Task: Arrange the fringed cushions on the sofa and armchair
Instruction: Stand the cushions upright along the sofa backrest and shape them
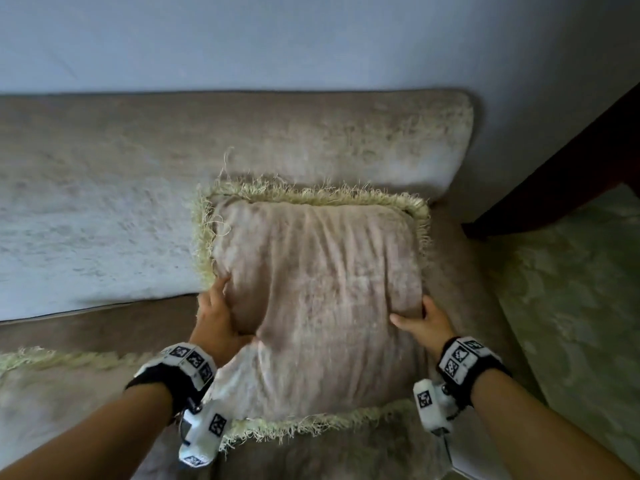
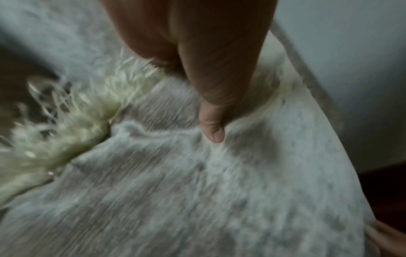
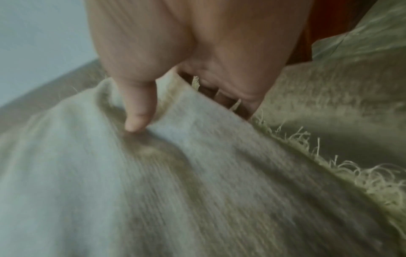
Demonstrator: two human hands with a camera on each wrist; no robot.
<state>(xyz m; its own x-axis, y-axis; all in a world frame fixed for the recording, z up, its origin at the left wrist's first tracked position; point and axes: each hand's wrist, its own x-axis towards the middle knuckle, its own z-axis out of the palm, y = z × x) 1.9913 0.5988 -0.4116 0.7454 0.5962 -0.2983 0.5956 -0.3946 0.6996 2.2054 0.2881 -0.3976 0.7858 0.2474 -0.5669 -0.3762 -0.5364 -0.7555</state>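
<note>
A beige cushion with a pale green fringe (image 1: 318, 292) leans at the right end of the sofa (image 1: 138, 188), its top against the backrest. My left hand (image 1: 218, 313) grips its left edge, thumb pressed into the fabric (image 2: 212, 128) and fingers tucked behind. My right hand (image 1: 420, 320) grips the right edge the same way, thumb on the front (image 3: 136, 120) and fingers curled behind the fringe. A second fringed cushion (image 1: 52, 372) lies at the lower left on the seat, only partly in view.
The sofa backrest runs across the middle of the head view under a pale wall (image 1: 311, 39). A dark wooden piece of furniture (image 1: 561, 181) stands at the right, with a patterned green carpet (image 1: 571, 289) below it.
</note>
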